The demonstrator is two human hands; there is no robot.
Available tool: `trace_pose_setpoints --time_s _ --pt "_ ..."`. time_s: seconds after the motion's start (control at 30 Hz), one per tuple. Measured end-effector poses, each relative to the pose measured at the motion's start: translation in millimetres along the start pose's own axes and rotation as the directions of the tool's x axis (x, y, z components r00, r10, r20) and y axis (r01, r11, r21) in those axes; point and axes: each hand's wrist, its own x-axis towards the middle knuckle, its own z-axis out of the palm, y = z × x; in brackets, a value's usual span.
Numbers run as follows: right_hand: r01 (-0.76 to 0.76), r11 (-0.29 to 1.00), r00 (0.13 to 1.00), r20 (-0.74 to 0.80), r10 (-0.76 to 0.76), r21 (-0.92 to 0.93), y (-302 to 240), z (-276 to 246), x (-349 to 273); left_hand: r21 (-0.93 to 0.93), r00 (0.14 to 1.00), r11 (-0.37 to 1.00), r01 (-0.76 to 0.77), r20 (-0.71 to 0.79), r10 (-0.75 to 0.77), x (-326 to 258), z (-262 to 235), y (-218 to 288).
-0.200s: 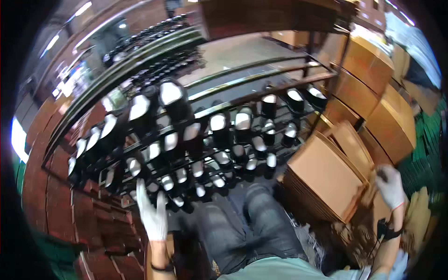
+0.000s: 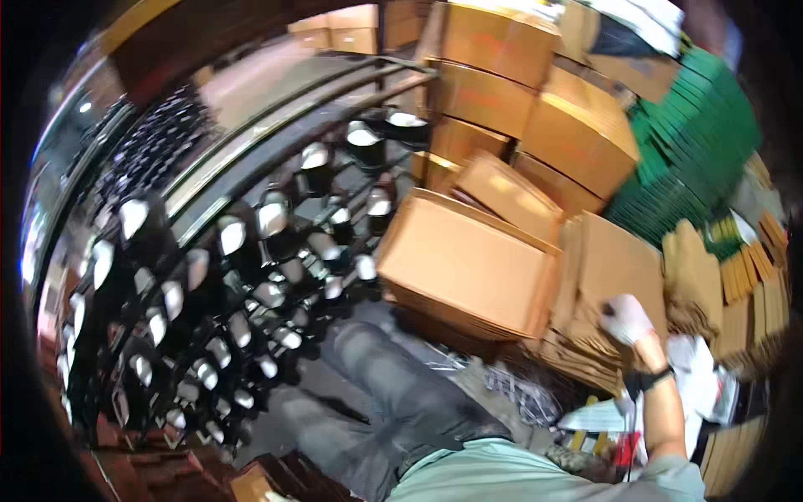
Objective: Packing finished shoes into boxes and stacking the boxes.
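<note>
My right hand (image 2: 627, 320), in a white glove, is over a stack of folded brown cardboard (image 2: 615, 263). Its fingers look bent but are smeared by motion, and I cannot tell whether they touch the cardboard. Left of it lies a pile of shallow open cardboard trays or lids (image 2: 468, 263), with a further tray (image 2: 510, 197) leaning behind. Only a small white patch, perhaps the glove of my left hand (image 2: 274, 497), shows at the lower edge beside a bit of brown cardboard (image 2: 251, 485); its fingers are hidden.
Black shoes with white insides (image 2: 234, 237) fill a tiered metal rack (image 2: 201, 222) on the left. Closed brown cartons (image 2: 489, 92) are stacked at the back, beside piled green sheets or boxes (image 2: 698, 134). Plastic bags and scraps (image 2: 523, 393) lie by my legs (image 2: 385, 376).
My view has swung to the right. The shoe rack shifts left in the picture, and my left hand has dropped almost out of it. My right hand is now over the folded cardboard.
</note>
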Motion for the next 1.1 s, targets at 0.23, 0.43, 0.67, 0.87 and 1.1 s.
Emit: trace_pose_setpoints --time_s 0.23,0.43,0.67,0.87,1.1 --pt "-0.105 0.947 0.993 -0.020 0.116 0.302 37 -12 -8 -0.074 0.697 0.979 0.190 0.712 -0.082 18 39 -94" --pt "-0.318 0.474 0.948 0.264 0.177 0.821 3 -35 2 -0.637 0.976 0.752 -0.170 -0.216 0.038 94 -159 -30" --pt "-0.044 0.991 0.995 0.088 0.055 -0.123 -43 -20 -7 -0.740 0.847 0.465 -0.486 -0.267 0.460 93 -66 55" --pt "-0.064 0.931 0.998 0.048 0.050 0.360 29 -17 3 -0.754 0.797 0.379 -0.536 -0.303 0.523 117 -107 51" --pt "-0.344 0.306 0.939 0.318 0.135 0.888 -27 -57 6 -0.952 0.865 -0.008 -0.305 -0.280 0.415 154 -164 120"
